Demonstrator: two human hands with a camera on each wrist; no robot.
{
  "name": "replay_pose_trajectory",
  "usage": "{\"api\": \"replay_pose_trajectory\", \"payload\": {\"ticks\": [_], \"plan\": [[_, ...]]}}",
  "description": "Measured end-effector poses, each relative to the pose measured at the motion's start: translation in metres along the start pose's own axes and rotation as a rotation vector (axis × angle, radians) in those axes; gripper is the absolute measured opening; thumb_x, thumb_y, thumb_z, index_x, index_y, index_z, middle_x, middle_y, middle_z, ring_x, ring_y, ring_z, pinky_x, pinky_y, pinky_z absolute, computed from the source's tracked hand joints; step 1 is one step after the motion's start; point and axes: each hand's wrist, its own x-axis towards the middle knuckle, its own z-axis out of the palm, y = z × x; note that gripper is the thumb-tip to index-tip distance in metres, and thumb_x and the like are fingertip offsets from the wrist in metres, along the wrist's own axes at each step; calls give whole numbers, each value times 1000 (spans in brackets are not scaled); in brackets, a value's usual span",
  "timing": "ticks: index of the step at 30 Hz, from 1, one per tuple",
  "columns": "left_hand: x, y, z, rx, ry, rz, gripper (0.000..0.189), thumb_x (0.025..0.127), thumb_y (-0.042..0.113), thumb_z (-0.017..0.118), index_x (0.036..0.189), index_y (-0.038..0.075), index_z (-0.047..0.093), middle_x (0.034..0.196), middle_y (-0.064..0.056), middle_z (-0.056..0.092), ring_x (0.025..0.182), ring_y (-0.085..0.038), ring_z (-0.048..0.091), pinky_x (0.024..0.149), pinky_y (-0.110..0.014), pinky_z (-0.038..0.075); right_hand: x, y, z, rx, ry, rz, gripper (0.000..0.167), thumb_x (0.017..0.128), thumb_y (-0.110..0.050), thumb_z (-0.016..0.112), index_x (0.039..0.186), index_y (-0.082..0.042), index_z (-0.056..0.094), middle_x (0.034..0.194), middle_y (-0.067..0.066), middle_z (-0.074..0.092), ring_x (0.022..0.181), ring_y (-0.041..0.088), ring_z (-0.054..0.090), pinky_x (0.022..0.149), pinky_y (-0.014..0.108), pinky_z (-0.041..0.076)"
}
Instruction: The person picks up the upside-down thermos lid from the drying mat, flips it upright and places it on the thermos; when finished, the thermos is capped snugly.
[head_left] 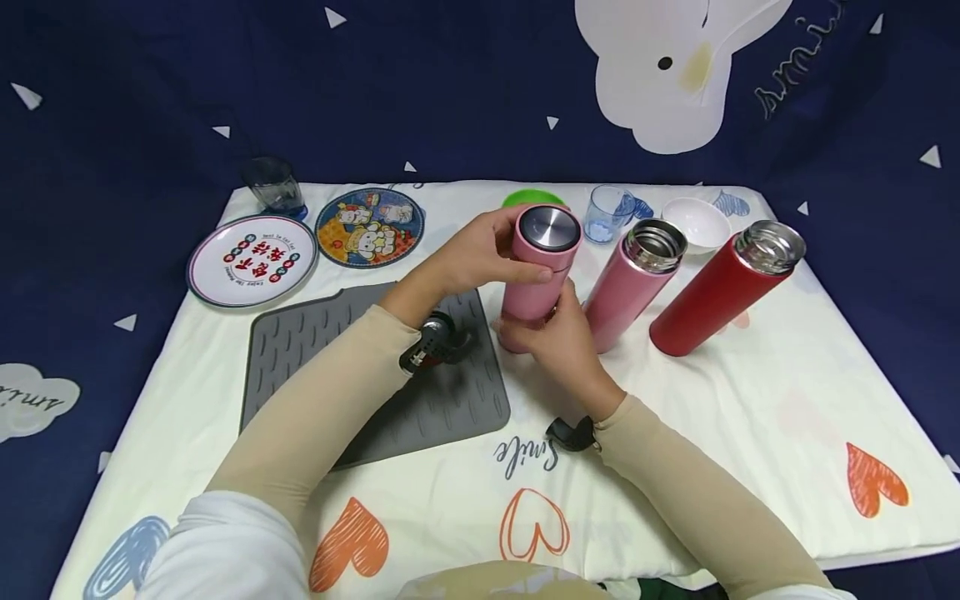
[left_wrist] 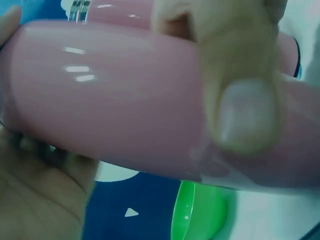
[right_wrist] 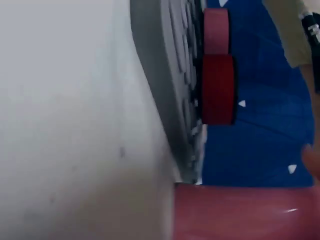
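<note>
A pink thermos (head_left: 527,302) with a shiny metal-topped lid (head_left: 550,228) stands between both hands. My left hand (head_left: 483,252) grips it near the top, thumb across the front. Lower down, my right hand (head_left: 558,340) holds the body; its thumb (left_wrist: 248,117) lies over the pink side in the left wrist view. Whether the base touches the table cannot be told. To the right, a second pink thermos (head_left: 626,292) and a red thermos (head_left: 716,296) stand with uncovered metal necks. The right wrist view shows a pink lid (right_wrist: 216,31) and a red lid (right_wrist: 218,90) on the grey mat.
The grey mat (head_left: 457,400) lies under my left forearm. Behind it are a white plate (head_left: 251,260), a cartoon-printed round mat (head_left: 371,229) and a dark glass (head_left: 275,187). A green bowl (head_left: 531,198), a blue glass (head_left: 604,214) and a white bowl (head_left: 697,223) stand along the back.
</note>
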Motion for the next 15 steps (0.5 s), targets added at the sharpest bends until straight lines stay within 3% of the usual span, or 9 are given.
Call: {"api": "replay_pose_trajectory", "payload": {"ticks": [3,5,7,9,12,15], "plan": [[-12,2,-1,187,23,-24,84,80,21,81,148,6,34,136,-8,51,122,-19,50,102,-37,41,-21,-9,-4,-112,-58,61,101,78,-37,82,150,-6,18,146,14,33,132,28,36,107,46,33],[-28,8,-4,362,50,-70,96,78,38,82,153,13,26,144,-4,42,130,-15,41,105,-36,36,-40,-10,-12,-202,-94,86,111,79,-46,80,152,-5,8,152,17,21,139,32,25,110,50,28],[-53,18,-10,548,77,-132,104,75,51,81,154,18,22,147,-2,38,133,-15,35,107,-36,33,-59,-11,-21,-291,-123,77,115,78,-50,79,153,-6,5,154,17,17,140,34,22,110,53,28],[-83,31,-19,708,103,-210,99,76,54,78,154,19,27,146,-1,39,132,-18,36,106,-39,34,-76,-14,-31,-336,-139,22,112,78,-47,81,153,-7,8,153,15,20,140,33,22,109,53,28],[-126,46,-32,946,146,-348,93,73,59,78,147,17,41,134,0,51,124,-21,43,101,-44,38,-93,-16,-42,-388,-134,-72,106,77,-39,84,152,-9,15,151,11,26,136,30,26,106,51,31],[-162,49,-43,1178,171,-518,100,64,69,79,141,12,50,119,-1,62,112,-24,53,90,-47,46,-101,-17,-48,-400,-134,-110,101,75,-35,86,150,-10,24,148,9,33,132,29,31,102,50,36]]}}
